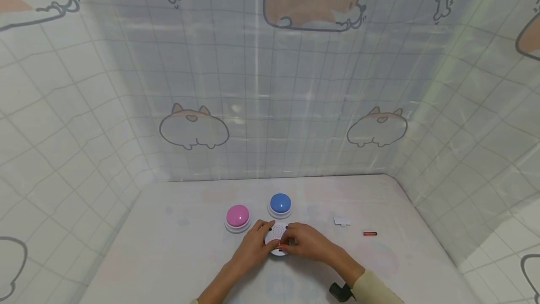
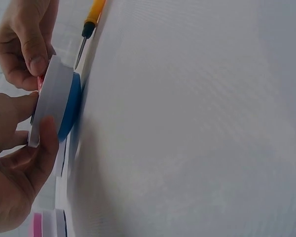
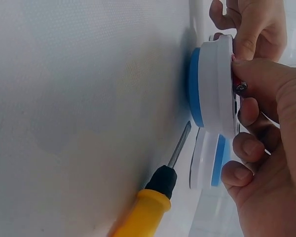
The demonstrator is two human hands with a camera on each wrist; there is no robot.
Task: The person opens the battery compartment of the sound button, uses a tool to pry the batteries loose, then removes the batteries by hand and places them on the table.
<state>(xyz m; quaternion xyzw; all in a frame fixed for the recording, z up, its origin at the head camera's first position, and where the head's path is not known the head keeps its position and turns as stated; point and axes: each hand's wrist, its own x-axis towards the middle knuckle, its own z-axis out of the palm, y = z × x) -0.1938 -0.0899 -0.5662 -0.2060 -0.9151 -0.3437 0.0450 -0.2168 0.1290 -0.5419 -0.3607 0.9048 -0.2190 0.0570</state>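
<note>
A white round push-button (image 1: 277, 231) is held upside down, its blue dome (image 2: 72, 107) facing the tabletop and its perforated back facing up. My left hand (image 1: 251, 244) grips the button's rim, with the thumb on its back near the battery slot. My right hand (image 1: 310, 242) pinches a red battery (image 1: 280, 245) at that slot, its metal end (image 3: 241, 88) showing in the right wrist view. Fingers cover much of the slot, so how far in the battery sits I cannot tell. A yellow-handled screwdriver (image 3: 148, 210) lies close by on the table.
Behind the hands stand a pink push-button (image 1: 237, 216) and another blue push-button (image 1: 280, 204). To the right lie a small white cover (image 1: 342, 221) and a loose red battery (image 1: 370, 233). A patterned curtain (image 1: 287, 83) encloses the white table (image 1: 181, 266) at back and sides.
</note>
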